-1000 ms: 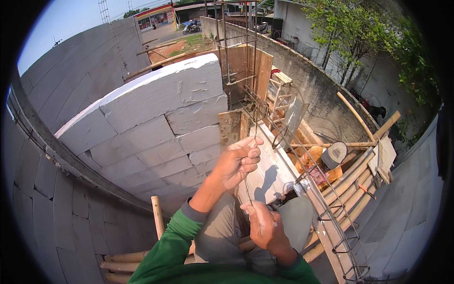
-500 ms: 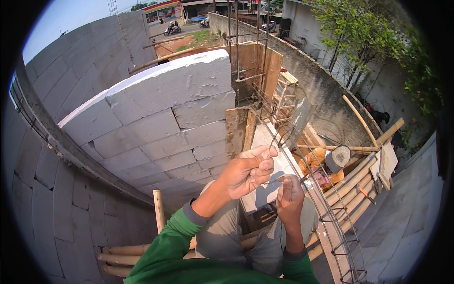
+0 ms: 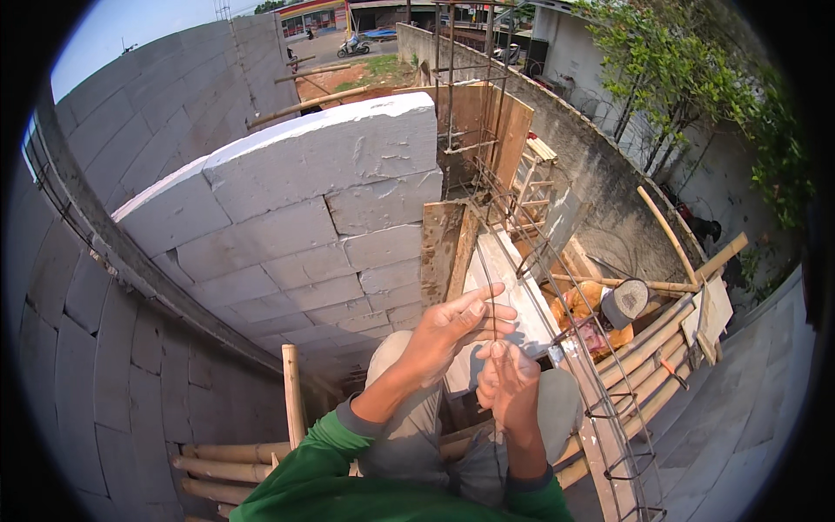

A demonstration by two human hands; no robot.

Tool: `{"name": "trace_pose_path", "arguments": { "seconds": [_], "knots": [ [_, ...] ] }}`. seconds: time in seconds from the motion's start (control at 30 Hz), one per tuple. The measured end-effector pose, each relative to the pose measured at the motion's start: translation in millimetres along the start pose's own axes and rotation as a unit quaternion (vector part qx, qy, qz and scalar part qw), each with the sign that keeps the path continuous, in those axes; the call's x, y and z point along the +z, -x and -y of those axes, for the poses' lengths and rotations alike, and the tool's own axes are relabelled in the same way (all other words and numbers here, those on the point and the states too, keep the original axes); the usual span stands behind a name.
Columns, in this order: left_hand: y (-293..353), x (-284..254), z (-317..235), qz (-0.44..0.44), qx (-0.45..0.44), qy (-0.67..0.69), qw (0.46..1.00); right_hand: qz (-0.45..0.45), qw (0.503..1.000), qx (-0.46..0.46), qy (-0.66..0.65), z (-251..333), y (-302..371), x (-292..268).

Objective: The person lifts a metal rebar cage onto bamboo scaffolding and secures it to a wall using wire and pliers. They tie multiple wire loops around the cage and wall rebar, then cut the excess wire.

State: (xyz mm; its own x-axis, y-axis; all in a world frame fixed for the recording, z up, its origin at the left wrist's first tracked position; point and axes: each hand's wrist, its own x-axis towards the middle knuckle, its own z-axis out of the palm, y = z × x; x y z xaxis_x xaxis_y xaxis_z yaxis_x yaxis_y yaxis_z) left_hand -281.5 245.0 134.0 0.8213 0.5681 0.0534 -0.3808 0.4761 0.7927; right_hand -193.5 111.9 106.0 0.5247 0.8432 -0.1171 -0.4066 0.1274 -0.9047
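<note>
Thin tie wire (image 3: 492,306) runs upward from my right hand and passes across the fingers of my left hand. My right hand (image 3: 511,383) is closed, pinching the wire between thumb and fingers above my knee. Just up and to the left, my left hand (image 3: 452,335) has its fingers stretched out toward the right, touching or very near the wire. Beside both hands, on the right, lies a long rebar cage (image 3: 600,383) with square stirrups, set along a board.
A pale block wall (image 3: 296,235) rises ahead on the left. Wooden formwork (image 3: 442,248) and upright rebar (image 3: 450,87) stand at its end. On the right are bamboo poles (image 3: 648,370), a grey cylindrical block (image 3: 624,302) and an orange-brown bundle (image 3: 578,304). More bamboo (image 3: 228,471) lies lower left.
My left hand has gone from a curled pinch to stretched fingers and moved slightly down. My right hand has shifted left and down, closer to it. The wire now stands more upright.
</note>
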Motion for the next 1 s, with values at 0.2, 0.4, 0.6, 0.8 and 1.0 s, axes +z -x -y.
{"name": "trace_pose_path", "arguments": {
  "seconds": [0.2, 0.4, 0.6, 0.8, 1.0],
  "knots": [
    [2, -30, -6, -0.034, 0.041, -0.022, 0.998, 0.123, 0.987, 0.101, 0.004, -6, 8, 6],
    [-4, -46, -68, -0.122, 0.235, 0.036, 0.964, 0.15, 0.974, 0.083, 0.145, 10, 25, -14],
    [15, 3, -16, -0.115, 0.132, 0.053, 0.983, 0.129, 0.931, -0.078, 0.331, 11, 5, 8],
    [22, -44, -69, -0.104, 0.24, 0.095, 0.961, 0.147, 0.86, -0.235, 0.429, 24, 9, -6],
    [12, -6, -66, 0.047, 0.075, 0.226, 0.97, 0.186, 0.624, -0.397, 0.646, -5, -25, 0]
  ]
}}
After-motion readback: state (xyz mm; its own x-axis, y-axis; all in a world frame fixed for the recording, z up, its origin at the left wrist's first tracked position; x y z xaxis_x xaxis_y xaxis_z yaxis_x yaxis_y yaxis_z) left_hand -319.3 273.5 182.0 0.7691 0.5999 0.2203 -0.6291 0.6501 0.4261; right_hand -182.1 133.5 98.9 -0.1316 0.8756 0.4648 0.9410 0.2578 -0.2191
